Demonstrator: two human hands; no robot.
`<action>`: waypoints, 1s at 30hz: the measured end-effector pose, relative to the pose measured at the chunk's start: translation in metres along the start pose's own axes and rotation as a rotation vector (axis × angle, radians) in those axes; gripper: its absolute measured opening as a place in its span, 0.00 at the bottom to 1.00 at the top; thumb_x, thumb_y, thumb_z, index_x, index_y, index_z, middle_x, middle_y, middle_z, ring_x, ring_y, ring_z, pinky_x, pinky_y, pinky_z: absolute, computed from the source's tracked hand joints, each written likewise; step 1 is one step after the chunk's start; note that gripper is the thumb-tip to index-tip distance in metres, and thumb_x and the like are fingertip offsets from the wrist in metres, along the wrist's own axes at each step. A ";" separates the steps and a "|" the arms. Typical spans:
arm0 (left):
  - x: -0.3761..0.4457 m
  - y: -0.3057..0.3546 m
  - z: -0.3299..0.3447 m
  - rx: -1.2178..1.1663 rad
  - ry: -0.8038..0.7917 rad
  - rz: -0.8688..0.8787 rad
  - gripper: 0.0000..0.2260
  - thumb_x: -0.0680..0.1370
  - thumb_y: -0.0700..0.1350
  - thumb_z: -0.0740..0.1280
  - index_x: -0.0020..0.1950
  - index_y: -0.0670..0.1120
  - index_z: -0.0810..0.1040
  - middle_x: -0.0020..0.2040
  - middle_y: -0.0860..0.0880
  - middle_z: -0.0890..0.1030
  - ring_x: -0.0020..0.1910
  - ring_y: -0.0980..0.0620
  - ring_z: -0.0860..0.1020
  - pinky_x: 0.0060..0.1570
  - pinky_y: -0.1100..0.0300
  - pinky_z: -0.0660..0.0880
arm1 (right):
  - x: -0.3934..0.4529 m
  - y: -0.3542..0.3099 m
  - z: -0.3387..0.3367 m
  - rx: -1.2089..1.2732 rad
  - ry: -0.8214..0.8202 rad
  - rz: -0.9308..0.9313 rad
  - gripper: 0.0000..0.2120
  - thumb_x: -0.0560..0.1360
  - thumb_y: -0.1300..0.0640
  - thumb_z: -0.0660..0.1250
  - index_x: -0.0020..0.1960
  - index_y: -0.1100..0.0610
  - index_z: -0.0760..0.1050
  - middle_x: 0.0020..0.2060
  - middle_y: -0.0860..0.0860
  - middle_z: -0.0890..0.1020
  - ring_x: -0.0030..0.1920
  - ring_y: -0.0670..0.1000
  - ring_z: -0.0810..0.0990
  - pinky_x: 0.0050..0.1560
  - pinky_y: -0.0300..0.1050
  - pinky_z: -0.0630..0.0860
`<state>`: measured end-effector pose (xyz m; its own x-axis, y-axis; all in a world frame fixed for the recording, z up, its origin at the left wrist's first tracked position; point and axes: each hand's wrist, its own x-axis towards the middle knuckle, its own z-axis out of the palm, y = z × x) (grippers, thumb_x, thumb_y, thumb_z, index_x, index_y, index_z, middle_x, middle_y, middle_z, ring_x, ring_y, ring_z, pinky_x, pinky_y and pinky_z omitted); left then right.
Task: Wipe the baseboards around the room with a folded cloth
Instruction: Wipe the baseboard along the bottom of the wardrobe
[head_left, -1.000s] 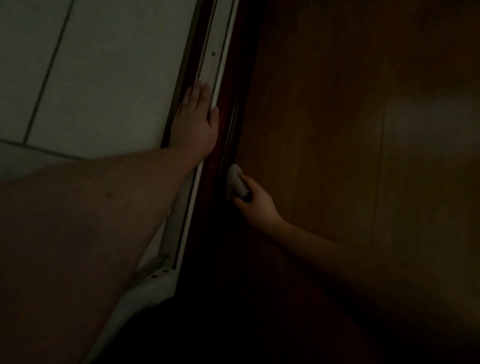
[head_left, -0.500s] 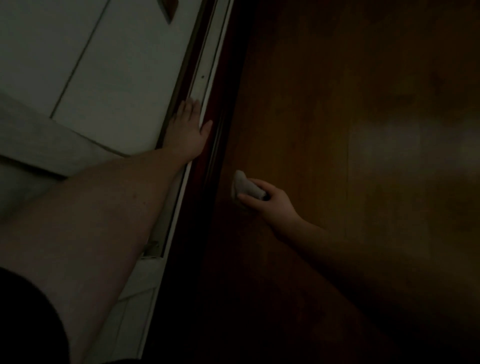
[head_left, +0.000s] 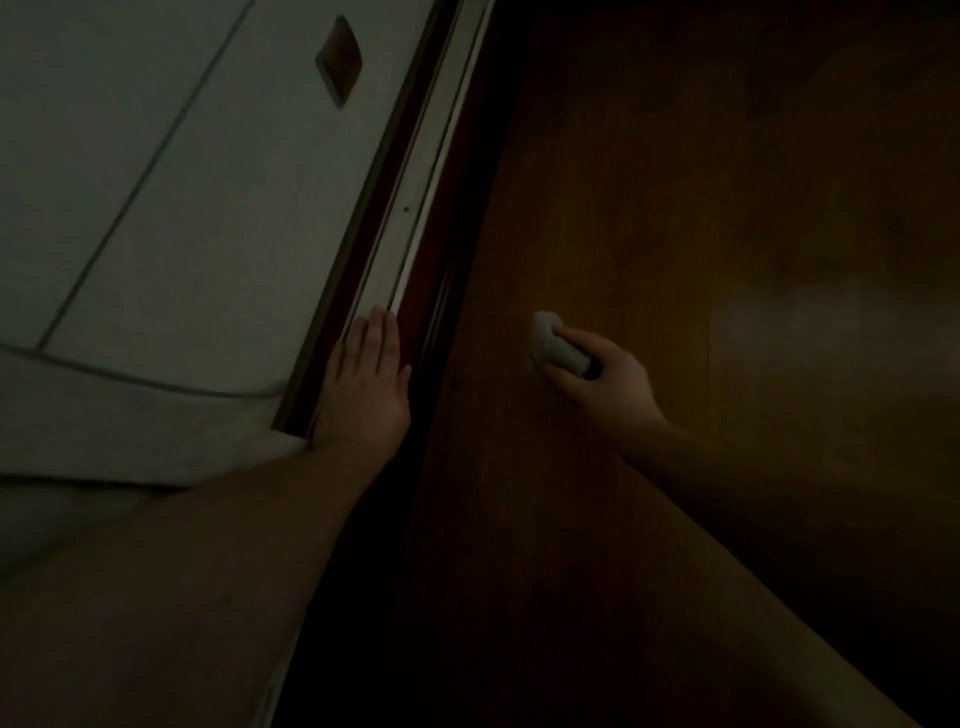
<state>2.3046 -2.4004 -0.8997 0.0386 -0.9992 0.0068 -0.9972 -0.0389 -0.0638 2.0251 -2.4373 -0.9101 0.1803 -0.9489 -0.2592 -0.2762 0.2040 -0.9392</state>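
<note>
1. Two hands: left hand (head_left: 366, 382) flat on the track, right hand (head_left: 605, 376) gripping the cloth.
2. One cloth (head_left: 553, 345), pale and folded up small.
3. One pale door track (head_left: 415, 228) running diagonally, with one dark red strip (head_left: 457, 218) beside it.
4. One small dark rectangle (head_left: 338, 60) on the pale tiled floor (head_left: 208, 208).
5. One wooden surface (head_left: 675, 182) on the right; too dark to say more.
</note>
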 end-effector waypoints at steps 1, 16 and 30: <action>0.002 -0.001 0.001 -0.023 -0.013 0.004 0.26 0.85 0.49 0.47 0.80 0.40 0.50 0.80 0.42 0.53 0.79 0.43 0.54 0.77 0.46 0.53 | 0.005 0.002 0.008 0.012 0.031 -0.017 0.24 0.76 0.55 0.71 0.71 0.47 0.71 0.68 0.45 0.73 0.64 0.45 0.74 0.63 0.43 0.76; -0.049 0.055 -0.191 -0.282 -0.546 -0.021 0.28 0.83 0.61 0.49 0.81 0.52 0.50 0.81 0.47 0.41 0.79 0.46 0.43 0.77 0.44 0.48 | -0.205 -0.174 -0.079 -0.088 0.132 0.008 0.25 0.71 0.48 0.73 0.66 0.38 0.74 0.63 0.27 0.71 0.63 0.31 0.72 0.59 0.26 0.72; -0.125 0.053 -0.542 -0.279 -0.407 0.132 0.24 0.82 0.60 0.45 0.78 0.61 0.46 0.81 0.49 0.52 0.80 0.49 0.50 0.76 0.48 0.54 | -0.343 -0.451 -0.194 -0.139 0.045 0.008 0.28 0.72 0.57 0.74 0.69 0.41 0.72 0.68 0.32 0.70 0.67 0.36 0.71 0.63 0.34 0.73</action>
<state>2.2126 -2.2748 -0.3632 -0.1229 -0.9185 -0.3757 -0.9722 0.0353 0.2316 1.9044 -2.2504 -0.3539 0.1360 -0.9578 -0.2532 -0.4060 0.1792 -0.8961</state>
